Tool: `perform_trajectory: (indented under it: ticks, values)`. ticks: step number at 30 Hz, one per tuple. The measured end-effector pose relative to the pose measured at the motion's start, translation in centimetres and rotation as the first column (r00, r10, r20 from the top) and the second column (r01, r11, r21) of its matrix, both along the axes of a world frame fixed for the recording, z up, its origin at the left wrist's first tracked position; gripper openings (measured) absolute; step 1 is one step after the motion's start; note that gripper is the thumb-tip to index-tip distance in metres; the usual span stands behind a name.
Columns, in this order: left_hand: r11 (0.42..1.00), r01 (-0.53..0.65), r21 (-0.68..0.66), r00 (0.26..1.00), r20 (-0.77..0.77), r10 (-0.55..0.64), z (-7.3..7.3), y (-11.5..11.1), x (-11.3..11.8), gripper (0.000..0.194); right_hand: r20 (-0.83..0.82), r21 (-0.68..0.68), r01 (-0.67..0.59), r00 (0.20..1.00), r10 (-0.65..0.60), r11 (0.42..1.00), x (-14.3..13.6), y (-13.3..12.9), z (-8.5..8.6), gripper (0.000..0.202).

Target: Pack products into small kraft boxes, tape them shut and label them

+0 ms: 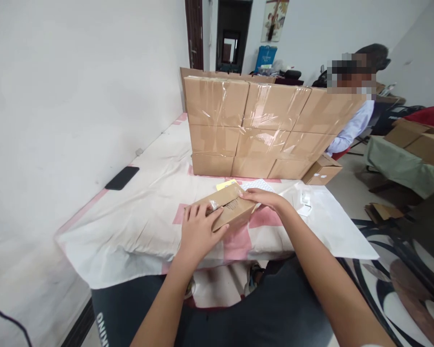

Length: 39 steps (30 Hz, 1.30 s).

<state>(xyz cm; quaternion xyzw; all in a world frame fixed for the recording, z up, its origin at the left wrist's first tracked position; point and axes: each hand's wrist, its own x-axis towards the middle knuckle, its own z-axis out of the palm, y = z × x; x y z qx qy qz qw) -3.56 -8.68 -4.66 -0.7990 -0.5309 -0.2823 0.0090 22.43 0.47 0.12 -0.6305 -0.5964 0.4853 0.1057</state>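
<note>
A small cardboard box [235,217] is tilted at the near edge of the cloth-covered table, between my two hands. My left hand [199,226] grips its left end, fingers over the top and thumb along the near side. My right hand [262,197] holds its far right end, thumb on top; its other fingers are partly hidden behind the box. Clear tape shines on the box's top, and a dark slit shows near the middle. Just behind it lie a yellow sheet [226,184] and a white patterned sheet [257,187].
Stacked taped boxes [262,130] stand like a wall across the table, with a single box [321,170] at their right end. A black phone [122,178] lies left by the wall. A person in a pale sleeve [354,127] sits behind the stack. White plastic [332,221] covers the table's right side.
</note>
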Motion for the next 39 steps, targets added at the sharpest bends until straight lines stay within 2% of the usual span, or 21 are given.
perform_trajectory:
  ticks: [5,6,8,10,12,14,16,19,21,22,24,26,31,34,35,37,39]
  values:
    - [0.999,0.028,-0.04,0.999,0.028,-0.027,0.2,0.0,-0.5,0.044,-0.117,-0.023,-0.078,0.99,0.075,0.997,5.5,-1.4,-0.3,0.054]
    - [0.998,0.03,-0.046,0.999,0.025,-0.029,0.2,0.0,-0.9,0.045,-0.12,-0.013,-0.044,0.992,0.042,0.999,6.6,-1.3,-0.6,0.052]
    - [0.997,0.043,-0.063,0.999,0.019,-0.042,0.1,-0.1,-2.1,0.047,-0.093,0.028,0.119,0.989,-0.115,0.993,8.4,-0.7,-1.5,0.046]
    - [0.993,0.076,-0.085,0.997,0.018,-0.075,0.0,-0.2,-3.5,0.047,0.001,0.09,0.29,0.957,-0.291,0.953,9.8,-0.2,-3.1,0.041]
    - [0.984,0.138,-0.112,0.99,0.02,-0.137,-0.1,-0.3,-5.0,0.047,0.127,0.153,0.359,0.917,-0.378,0.921,10.5,0.2,-4.9,0.04]
    - [0.968,0.215,-0.131,0.977,0.023,-0.214,-0.3,-0.3,-6.3,0.046,0.177,0.172,0.334,0.915,-0.363,0.927,10.2,0.2,-6.5,0.039]
    - [0.953,0.274,-0.128,0.962,0.03,-0.272,-0.6,-0.3,-7.4,0.046,0.11,0.142,0.259,0.955,-0.275,0.955,9.1,0.1,-7.5,0.04]
    - [0.95,0.296,-0.101,0.955,0.057,-0.291,-1.3,-0.2,-8.9,0.045,0.019,0.202,0.04,0.999,-0.045,0.979,6.0,0.0,-8.1,0.037]
    - [0.952,0.288,-0.1,0.956,0.093,-0.28,-1.9,0.0,-9.9,0.044,0.09,0.266,-0.071,0.995,0.048,0.961,3.8,0.0,-8.2,0.027]
    - [0.954,0.283,-0.104,0.956,0.114,-0.271,-2.1,0.1,-10.3,0.044,0.133,0.27,-0.089,0.99,0.055,0.959,2.9,0.0,-8.2,0.02]
    - [0.958,0.263,-0.118,0.957,0.155,-0.244,-2.4,0.2,-11.2,0.044,0.173,0.229,-0.071,0.984,0.032,0.971,1.9,0.0,-8.1,0.009]
    - [0.962,0.245,-0.122,0.958,0.181,-0.221,-2.6,0.4,-11.7,0.045,0.165,0.194,-0.041,0.986,0.009,0.98,1.9,0.0,-7.9,0.007]
    - [0.961,0.266,-0.076,0.942,0.233,-0.243,-3.2,0.8,-12.5,0.044,0.132,0.22,0.093,0.983,-0.124,0.971,4.5,-1.4,-7.5,0.01]
    - [0.968,0.247,-0.031,0.929,0.29,-0.228,-3.6,1.0,-12.8,0.044,0.107,0.296,0.226,0.958,-0.267,0.928,5.8,-2.9,-7.0,0.009]
    - [0.972,0.232,-0.02,0.929,0.299,-0.216,-3.6,1.0,-12.7,0.044,0.049,0.329,0.289,0.946,-0.322,0.899,6.1,-3.5,-6.7,0.013]
    - [0.978,0.209,-0.002,0.94,0.276,-0.2,-3.5,0.8,-12.0,0.044,-0.185,0.393,0.451,0.892,-0.412,0.801,6.7,-4.8,-5.9,0.025]
    - [0.979,0.204,0.022,0.961,0.187,-0.204,-2.9,0.4,-10.3,0.043,-0.469,0.43,0.609,0.782,-0.411,0.667,7.2,-6.1,-4.9,0.038]
